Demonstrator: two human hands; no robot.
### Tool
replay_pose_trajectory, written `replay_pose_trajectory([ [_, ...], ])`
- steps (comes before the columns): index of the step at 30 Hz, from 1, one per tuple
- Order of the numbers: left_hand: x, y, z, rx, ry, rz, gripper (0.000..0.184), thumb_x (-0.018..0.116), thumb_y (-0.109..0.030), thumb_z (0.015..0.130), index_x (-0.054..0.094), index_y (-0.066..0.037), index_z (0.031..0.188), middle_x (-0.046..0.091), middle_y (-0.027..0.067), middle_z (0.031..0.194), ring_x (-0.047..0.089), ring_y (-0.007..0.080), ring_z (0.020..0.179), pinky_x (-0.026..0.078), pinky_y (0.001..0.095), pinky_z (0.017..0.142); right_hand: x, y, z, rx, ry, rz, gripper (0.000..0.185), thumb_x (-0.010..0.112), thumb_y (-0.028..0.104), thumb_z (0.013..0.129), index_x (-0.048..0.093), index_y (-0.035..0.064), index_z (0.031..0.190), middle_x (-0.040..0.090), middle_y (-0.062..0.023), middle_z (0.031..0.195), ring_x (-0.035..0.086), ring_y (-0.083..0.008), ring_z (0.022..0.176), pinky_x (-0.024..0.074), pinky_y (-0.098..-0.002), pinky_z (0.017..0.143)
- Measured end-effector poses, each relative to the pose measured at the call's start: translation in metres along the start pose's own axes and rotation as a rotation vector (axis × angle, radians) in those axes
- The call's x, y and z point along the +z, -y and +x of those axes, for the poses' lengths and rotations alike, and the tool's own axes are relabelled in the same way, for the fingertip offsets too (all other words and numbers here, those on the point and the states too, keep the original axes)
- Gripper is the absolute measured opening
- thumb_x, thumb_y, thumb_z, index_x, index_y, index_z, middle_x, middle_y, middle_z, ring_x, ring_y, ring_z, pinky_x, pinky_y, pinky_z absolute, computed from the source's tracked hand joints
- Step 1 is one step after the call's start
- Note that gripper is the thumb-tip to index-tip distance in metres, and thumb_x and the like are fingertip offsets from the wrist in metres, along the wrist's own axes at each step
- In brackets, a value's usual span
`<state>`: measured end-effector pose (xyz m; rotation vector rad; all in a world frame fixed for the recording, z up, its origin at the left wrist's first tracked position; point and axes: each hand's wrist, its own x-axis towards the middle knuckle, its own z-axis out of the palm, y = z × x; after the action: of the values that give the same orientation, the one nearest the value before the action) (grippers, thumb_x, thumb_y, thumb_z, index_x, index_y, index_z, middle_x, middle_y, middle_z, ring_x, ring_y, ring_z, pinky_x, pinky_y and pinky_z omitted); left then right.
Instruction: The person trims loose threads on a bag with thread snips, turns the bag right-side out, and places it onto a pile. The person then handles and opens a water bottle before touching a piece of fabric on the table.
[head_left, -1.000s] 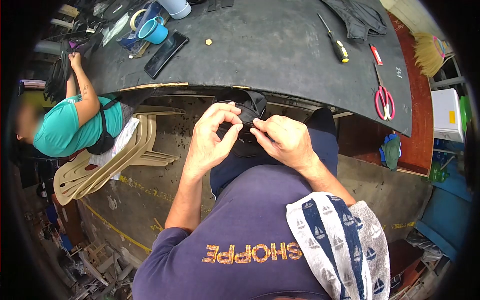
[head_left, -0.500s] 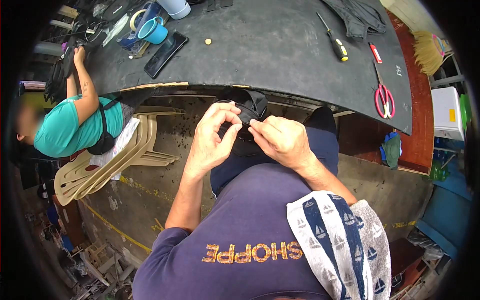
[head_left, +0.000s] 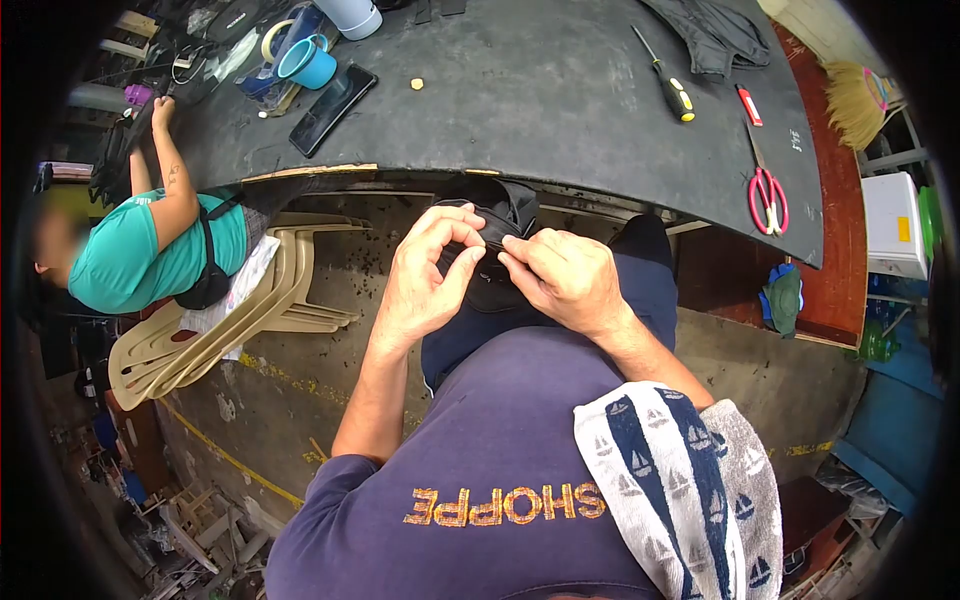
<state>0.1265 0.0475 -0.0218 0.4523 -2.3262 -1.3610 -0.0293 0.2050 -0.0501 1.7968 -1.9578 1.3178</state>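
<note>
I observe the left hand point(head_left: 428, 272) and the right hand point(head_left: 568, 278) each pinching a black fabric item point(head_left: 520, 207) near the edge of a dark table point(head_left: 560, 115).

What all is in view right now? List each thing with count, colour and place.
Black fabric item: 1, black, between the hands
Table: 1, black, ahead
Phone: 1, black, table's left
Cup: 1, blue, beyond phone
Tape roll: 1, cream, beside cup
Screwdriver: 1, yellow-black handle, table's right
Cutter: 1, red, near scissors
Scissors: 1, red handles, table's right edge
Broom: 1, straw-coloured, far right
White box: 1, white, far right
Stacked chairs: count unclear, beige, left
Co-worker: 1, teal shirt, left
Background clutter: uncountable, mixed, edges
Towel: 1, white-blue-grey, over right upper arm
Shirt: 1, purple-blue, worn
Left hand; right hand: 2, bare, centre
</note>
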Motion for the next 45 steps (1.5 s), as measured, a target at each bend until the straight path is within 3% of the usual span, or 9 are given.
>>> replay_pose_trajectory([
  [3,0.000,0.001,-0.001,0.016,-0.023,0.002,0.008,0.073,0.003,0.092,0.068,0.002,0.098,0.071,0.0142,0.122,0.067,0.0334,0.131,0.052,0.0418,0.109,-0.001,0.001,0.000,0.002,0.012,-0.007,0.021,0.088,0.009,0.082,0.076,0.0060,0.099,0.067,-0.0049,0.075,0.068,-0.0221,0.064,0.0539,-0.0345,0.057],
  [11,0.000,0.001,-0.002,-0.011,-0.003,-0.001,0.006,0.074,-0.001,0.096,0.069,0.001,0.098,0.070,0.0130,0.124,0.064,0.0317,0.135,0.047,0.0442,0.115,0.003,0.007,0.000,0.034,-0.027,-0.004,0.022,0.088,0.008,0.081,0.076,0.0056,0.099,0.067,-0.0048,0.075,0.068,-0.0224,0.064,0.0543,-0.0348,0.057],
  [32,0.006,0.001,-0.003,0.003,-0.006,0.038,0.007,0.074,0.002,0.094,0.067,0.000,0.097,0.068,0.0133,0.124,0.064,0.0316,0.132,0.048,0.0425,0.113,0.006,0.005,-0.005,0.018,0.012,-0.082,0.023,0.088,0.008,0.081,0.076,0.0084,0.101,0.065,-0.0035,0.076,0.066,-0.0212,0.064,0.0524,-0.0343,0.056],
  [35,0.005,-0.001,-0.004,-0.008,0.024,0.045,0.005,0.070,0.002,0.098,0.066,0.000,0.100,0.068,0.0124,0.125,0.064,0.0286,0.131,0.048,0.0407,0.112,0.010,0.000,-0.007,0.038,0.015,-0.056,0.027,0.090,0.010,0.080,0.076,0.0083,0.102,0.065,-0.0044,0.076,0.066,-0.0218,0.064,0.0525,-0.0328,0.057],
  [39,0.010,0.000,-0.004,-0.173,-0.078,-0.248,0.003,0.066,0.002,0.101,0.064,0.000,0.099,0.070,0.0141,0.119,0.069,0.0223,0.115,0.053,0.0371,0.103,0.015,-0.015,-0.010,0.166,-0.066,0.120,0.032,0.094,0.011,0.079,0.075,0.0075,0.104,0.067,-0.0006,0.076,0.063,-0.0138,0.063,0.0505,-0.0277,0.059],
  [42,0.011,0.004,-0.006,-0.165,-0.056,-0.255,0.007,0.060,-0.005,0.108,0.065,-0.001,0.107,0.071,0.0118,0.122,0.065,0.0210,0.125,0.051,0.0363,0.106,0.030,-0.025,-0.023,0.589,-0.020,0.618,0.037,0.097,0.010,0.078,0.075,0.0057,0.107,0.066,0.0053,0.080,0.058,-0.0045,0.069,0.0476,-0.0236,0.064],
  [45,0.006,0.006,-0.004,-0.173,-0.043,-0.268,0.016,0.055,-0.012,0.113,0.066,-0.001,0.111,0.072,0.0113,0.123,0.063,0.0204,0.129,0.050,0.0354,0.107,0.038,-0.032,-0.025,0.580,-0.007,0.686,0.038,0.097,0.008,0.078,0.075,0.0046,0.108,0.065,0.0069,0.083,0.054,-0.0018,0.074,0.0457,-0.0222,0.065],
])
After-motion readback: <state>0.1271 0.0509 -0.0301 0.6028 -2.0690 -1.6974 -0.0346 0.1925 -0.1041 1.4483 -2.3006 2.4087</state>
